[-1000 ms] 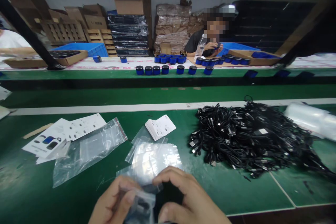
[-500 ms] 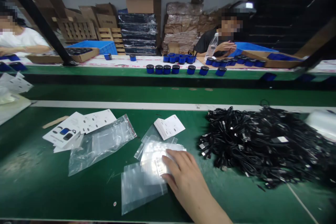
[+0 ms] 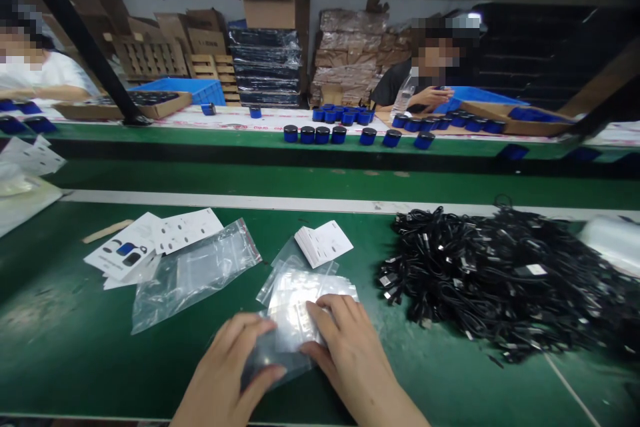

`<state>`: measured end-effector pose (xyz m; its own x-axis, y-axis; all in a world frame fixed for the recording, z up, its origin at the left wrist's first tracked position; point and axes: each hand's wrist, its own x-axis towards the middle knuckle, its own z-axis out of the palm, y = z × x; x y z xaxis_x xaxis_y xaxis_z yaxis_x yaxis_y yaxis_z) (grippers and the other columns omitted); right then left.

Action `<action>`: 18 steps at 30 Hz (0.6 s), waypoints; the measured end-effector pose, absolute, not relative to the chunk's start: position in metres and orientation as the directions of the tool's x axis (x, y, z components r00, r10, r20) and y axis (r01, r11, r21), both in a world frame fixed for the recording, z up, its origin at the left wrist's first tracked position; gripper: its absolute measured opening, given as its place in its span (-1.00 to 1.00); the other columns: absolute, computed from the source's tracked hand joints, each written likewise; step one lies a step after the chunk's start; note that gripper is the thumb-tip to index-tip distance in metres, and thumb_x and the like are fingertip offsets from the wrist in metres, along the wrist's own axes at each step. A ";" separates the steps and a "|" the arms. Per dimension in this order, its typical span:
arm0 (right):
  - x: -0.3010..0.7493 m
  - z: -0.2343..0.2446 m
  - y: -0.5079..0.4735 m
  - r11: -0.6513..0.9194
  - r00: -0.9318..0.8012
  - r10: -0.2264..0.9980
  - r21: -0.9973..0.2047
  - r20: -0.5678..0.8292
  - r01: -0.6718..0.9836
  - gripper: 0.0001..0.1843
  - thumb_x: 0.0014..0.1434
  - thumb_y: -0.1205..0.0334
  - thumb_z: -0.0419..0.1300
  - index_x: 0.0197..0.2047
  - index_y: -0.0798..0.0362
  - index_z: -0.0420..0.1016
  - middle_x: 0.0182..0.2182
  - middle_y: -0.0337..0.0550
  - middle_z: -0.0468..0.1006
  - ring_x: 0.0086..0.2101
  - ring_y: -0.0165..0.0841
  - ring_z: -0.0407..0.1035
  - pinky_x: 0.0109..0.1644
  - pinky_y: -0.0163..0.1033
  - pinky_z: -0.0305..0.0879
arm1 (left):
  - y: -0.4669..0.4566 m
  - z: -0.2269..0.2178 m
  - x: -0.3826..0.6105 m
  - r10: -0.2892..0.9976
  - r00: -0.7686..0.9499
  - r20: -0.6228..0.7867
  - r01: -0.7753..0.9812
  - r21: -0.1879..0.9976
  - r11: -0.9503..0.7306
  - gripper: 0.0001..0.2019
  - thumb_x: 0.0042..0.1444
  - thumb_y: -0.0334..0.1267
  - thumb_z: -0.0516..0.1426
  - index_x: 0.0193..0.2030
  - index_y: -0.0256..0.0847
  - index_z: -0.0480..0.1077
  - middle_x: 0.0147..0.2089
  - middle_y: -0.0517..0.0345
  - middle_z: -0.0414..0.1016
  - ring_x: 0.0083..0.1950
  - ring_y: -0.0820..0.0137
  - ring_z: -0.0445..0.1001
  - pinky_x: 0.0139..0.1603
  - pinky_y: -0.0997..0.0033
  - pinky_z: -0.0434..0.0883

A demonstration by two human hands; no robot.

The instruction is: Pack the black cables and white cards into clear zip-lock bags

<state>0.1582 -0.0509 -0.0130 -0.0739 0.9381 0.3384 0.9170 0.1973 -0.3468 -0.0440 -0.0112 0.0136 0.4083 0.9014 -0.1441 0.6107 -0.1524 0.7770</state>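
Note:
My right hand (image 3: 345,340) is on the right side of a fanned pile of clear plastic bags (image 3: 293,317), its curled fingers and thumb gripping the bag there. Glare on the plastic hides some detail. Over the lower left part of the pile is my left hand (image 3: 240,353), thumb and fingertips apart around the bag edges. Just behind the bags, a stack of white printed cards (image 3: 327,243) lies slightly fanned out.
A tangled heap of black cables (image 3: 480,280) lies on the right. Printed leaflets (image 3: 123,247) and a larger clear bag (image 3: 195,273) lie on the left. Blue, black-topped items (image 3: 323,135) line the ledge beyond. Two people sit across, one beside a plastic bottle (image 3: 404,97).
My left hand has come into view from the bottom and reached the lower left of the bag pile. My right hand stays at the pile's right side, slightly lower.

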 end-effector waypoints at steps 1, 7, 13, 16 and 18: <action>0.160 -0.015 -0.051 0.197 -0.083 0.936 -0.314 0.341 0.929 -0.47 -0.04 0.38 0.40 0.02 0.13 0.41 -0.13 0.04 0.50 -0.18 -0.12 0.40 -0.15 -0.05 0.40 | -0.003 0.011 -0.035 0.900 0.429 -0.084 0.666 0.702 -0.252 -0.71 -0.04 -0.18 0.26 -0.11 -0.04 0.47 -0.07 0.09 0.46 -0.02 0.08 0.41 -0.06 0.13 0.38; 0.165 -0.016 -0.029 0.140 -0.130 0.936 -0.007 0.327 0.990 -0.65 0.09 0.59 0.12 -0.04 0.26 0.44 -0.17 0.16 0.56 -0.41 -0.22 0.50 -0.39 -0.19 0.42 | 0.027 0.003 -0.016 0.781 0.625 0.008 0.620 0.602 -0.502 -0.67 -0.18 -0.38 0.32 -0.21 -0.07 0.45 -0.16 0.17 0.40 -0.11 0.20 0.39 -0.12 0.27 0.40; 0.162 -0.002 -0.015 0.113 -0.100 0.942 -0.023 0.320 0.993 -0.83 0.02 0.57 0.21 -0.32 0.17 0.53 -0.45 -0.07 0.55 -0.58 -0.27 0.45 -0.57 -0.24 0.27 | 0.041 0.009 -0.006 0.715 0.699 0.018 0.548 0.629 -0.551 -0.81 -0.03 -0.30 0.27 -0.24 0.02 0.55 -0.12 0.16 0.44 -0.06 0.20 0.40 -0.02 0.27 0.36; 0.162 -0.001 -0.014 0.114 -0.097 0.936 -0.032 0.338 0.993 -0.83 0.01 0.58 0.20 -0.37 0.17 0.53 -0.46 -0.08 0.55 -0.56 -0.26 0.45 -0.56 -0.24 0.25 | 0.045 0.014 0.001 0.697 0.716 0.029 0.511 0.659 -0.552 -0.85 0.04 -0.29 0.20 -0.27 0.03 0.57 -0.10 0.14 0.47 -0.03 0.20 0.40 0.01 0.26 0.33; 0.164 0.001 -0.015 0.109 -0.085 0.930 -0.046 0.359 0.993 -0.82 0.02 0.59 0.19 -0.43 0.14 0.52 -0.46 -0.09 0.54 -0.54 -0.25 0.45 -0.53 -0.23 0.27 | 0.043 0.016 0.002 0.715 0.698 0.033 0.503 0.688 -0.522 -0.84 0.06 -0.31 0.17 -0.30 0.00 0.58 -0.12 0.11 0.48 -0.03 0.19 0.40 0.01 0.26 0.33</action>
<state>0.1645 -0.0148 0.0007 -0.0850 0.9296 0.3586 0.9930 0.1086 -0.0460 0.0025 0.0433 0.0157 0.6980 0.7154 0.0327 0.5031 -0.5223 0.6885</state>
